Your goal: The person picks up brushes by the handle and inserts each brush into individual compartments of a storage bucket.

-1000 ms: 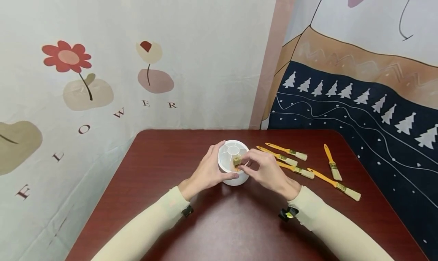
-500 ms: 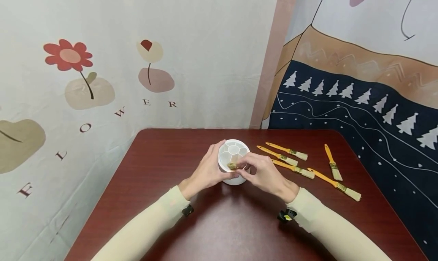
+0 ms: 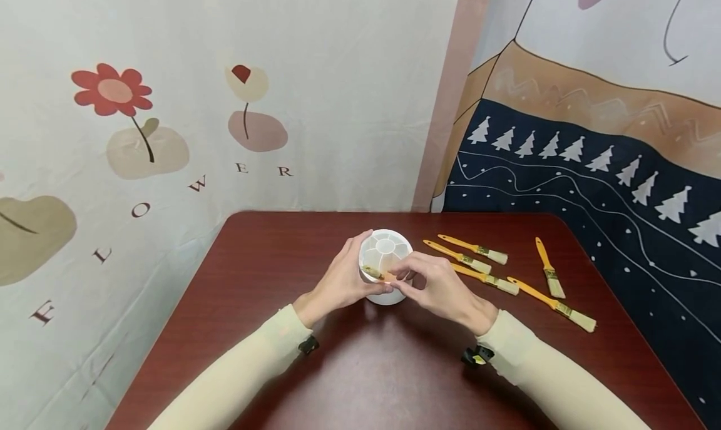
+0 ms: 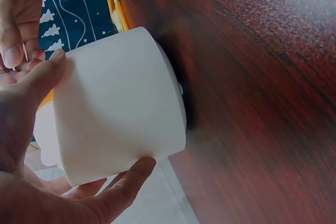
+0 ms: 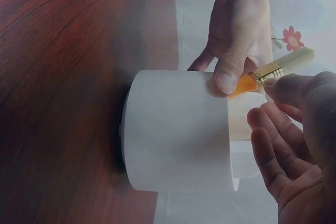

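The left hand (image 3: 341,283) grips the white holder (image 3: 385,255) at the tabletop (image 3: 270,255) centre. The right hand (image 3: 439,284) pinches a brush (image 3: 376,273) (bristles up) in it; five brushes (image 3: 484,253) lie at 3 o'clock.

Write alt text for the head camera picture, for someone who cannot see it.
Two hands work at a white round holder on a dark red table: the left hand grips its side, the right hand's fingers pinch a small brush at its divided top. Five orange-handled brushes lie to the right.
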Motion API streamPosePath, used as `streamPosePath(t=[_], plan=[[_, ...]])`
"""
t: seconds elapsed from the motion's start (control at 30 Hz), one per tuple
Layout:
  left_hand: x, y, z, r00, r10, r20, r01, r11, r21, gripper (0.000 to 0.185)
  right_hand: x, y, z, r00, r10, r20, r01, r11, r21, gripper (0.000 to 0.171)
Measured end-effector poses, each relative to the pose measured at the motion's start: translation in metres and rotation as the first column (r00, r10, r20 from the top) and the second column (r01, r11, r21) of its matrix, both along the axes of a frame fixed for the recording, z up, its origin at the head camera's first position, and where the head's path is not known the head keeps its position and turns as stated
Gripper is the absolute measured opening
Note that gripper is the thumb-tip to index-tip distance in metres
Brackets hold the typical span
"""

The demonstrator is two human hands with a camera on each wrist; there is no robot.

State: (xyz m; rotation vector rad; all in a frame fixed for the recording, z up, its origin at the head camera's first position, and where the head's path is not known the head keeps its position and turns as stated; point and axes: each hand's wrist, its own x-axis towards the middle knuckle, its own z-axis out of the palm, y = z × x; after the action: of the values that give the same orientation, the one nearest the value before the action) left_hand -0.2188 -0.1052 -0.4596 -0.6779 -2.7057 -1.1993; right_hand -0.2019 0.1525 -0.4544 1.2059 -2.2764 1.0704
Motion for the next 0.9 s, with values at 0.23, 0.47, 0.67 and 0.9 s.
streamPosePath(t=[0.23,0.47,0.67,0.9], plan=[[-0.002,-0.002,0.000,0.999,-0.015,0.029,0.015,1.000,0.002,0.125,-0.001,0.006,0.002,0.999,-0.015,-0.038,0.014,1.000,-0.014,0.034],[-0.005,-0.005,-0.001,0.997,-0.063,0.038,0.064,0.998,-0.022,0.126,0.002,0.019,0.004,0.996,-0.084,-0.003,0.084,0.996,-0.004,0.032],[-0.006,-0.006,0.000,0.993,-0.107,0.055,0.107,0.994,-0.013,0.128,0.004,0.035,0.004,0.988,-0.153,0.018,0.153,0.988,0.001,0.026],[-0.006,-0.006,0.001,0.993,-0.098,0.067,0.098,0.995,0.011,0.129,0.005,0.056,0.003,0.960,-0.278,0.031,0.277,0.960,0.033,0.028]])
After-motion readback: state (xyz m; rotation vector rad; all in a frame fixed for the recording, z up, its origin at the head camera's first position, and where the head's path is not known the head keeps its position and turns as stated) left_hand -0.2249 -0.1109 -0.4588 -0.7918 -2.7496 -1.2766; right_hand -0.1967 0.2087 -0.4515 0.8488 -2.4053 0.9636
